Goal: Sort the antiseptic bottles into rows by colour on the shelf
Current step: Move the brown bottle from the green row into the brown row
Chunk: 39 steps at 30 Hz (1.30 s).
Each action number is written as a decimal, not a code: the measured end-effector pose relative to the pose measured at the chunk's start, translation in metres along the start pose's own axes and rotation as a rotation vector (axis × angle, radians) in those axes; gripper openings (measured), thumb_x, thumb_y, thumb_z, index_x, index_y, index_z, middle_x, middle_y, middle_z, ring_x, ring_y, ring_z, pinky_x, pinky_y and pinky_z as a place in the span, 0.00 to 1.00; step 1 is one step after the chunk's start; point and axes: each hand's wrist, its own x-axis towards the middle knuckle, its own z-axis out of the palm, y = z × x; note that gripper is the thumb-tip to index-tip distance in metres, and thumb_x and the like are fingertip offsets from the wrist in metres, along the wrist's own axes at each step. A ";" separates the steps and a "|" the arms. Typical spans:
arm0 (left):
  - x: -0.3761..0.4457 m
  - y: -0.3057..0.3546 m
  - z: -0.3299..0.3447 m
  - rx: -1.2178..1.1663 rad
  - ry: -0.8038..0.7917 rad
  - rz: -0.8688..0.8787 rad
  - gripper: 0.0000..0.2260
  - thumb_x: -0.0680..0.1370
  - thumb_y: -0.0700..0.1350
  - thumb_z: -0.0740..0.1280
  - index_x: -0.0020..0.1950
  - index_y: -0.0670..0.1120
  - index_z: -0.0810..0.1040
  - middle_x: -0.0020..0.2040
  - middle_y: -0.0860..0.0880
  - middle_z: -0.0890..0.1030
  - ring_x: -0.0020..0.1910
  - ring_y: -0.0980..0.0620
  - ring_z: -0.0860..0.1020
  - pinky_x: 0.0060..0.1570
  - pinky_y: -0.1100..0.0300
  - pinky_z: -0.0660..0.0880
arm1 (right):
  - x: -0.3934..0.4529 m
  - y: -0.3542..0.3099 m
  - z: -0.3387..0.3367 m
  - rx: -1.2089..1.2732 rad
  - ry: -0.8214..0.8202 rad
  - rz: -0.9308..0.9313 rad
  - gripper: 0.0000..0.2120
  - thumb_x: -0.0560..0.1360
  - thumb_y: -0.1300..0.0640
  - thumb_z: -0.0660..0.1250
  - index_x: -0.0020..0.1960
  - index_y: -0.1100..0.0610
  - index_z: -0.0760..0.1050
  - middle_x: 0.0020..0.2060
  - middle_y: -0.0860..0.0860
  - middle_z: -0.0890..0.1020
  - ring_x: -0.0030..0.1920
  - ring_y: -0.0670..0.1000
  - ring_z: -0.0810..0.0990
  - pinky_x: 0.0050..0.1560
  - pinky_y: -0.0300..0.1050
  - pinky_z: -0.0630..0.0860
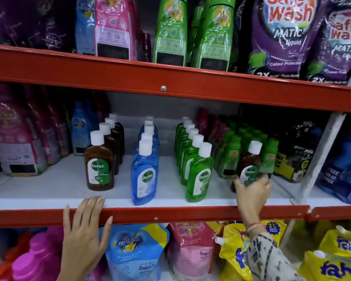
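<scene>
Shop shelving, red steel rails, white shelf board across mid frame.

Nearest, bottom of frame: lower tier w/ blue Comfort pouch, pink pouch, yellow pouches at lower right.

Left hand, lower left: palm flat on the red front rail, fingers spread apart, tips resting on the board edge, holding nothing.

Right hand, lower right centre, patterned sleeve below it: fingers wrapped round the base of a stray brown Dettol bottle, white cap, upright, base on or just above board (cannot tell), just right of green row.

On board, 3 rows running front to back: brown row left of centre, blue row centre, green row right of centre. Rows apart, gaps between.

Further back, right: small green-capped bottles. Left: pink softener bottles.

Top of frame: upper tier, green bottles, purple Safe Wash pouches upper right.
</scene>
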 end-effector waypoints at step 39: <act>0.005 -0.109 -0.031 -0.030 -0.181 0.076 0.30 0.81 0.60 0.48 0.76 0.42 0.61 0.77 0.44 0.64 0.77 0.48 0.60 0.76 0.44 0.54 | -0.253 -0.166 0.104 0.317 -0.423 -0.366 0.37 0.57 0.33 0.76 0.58 0.46 0.66 0.51 0.46 0.78 0.54 0.49 0.80 0.55 0.46 0.77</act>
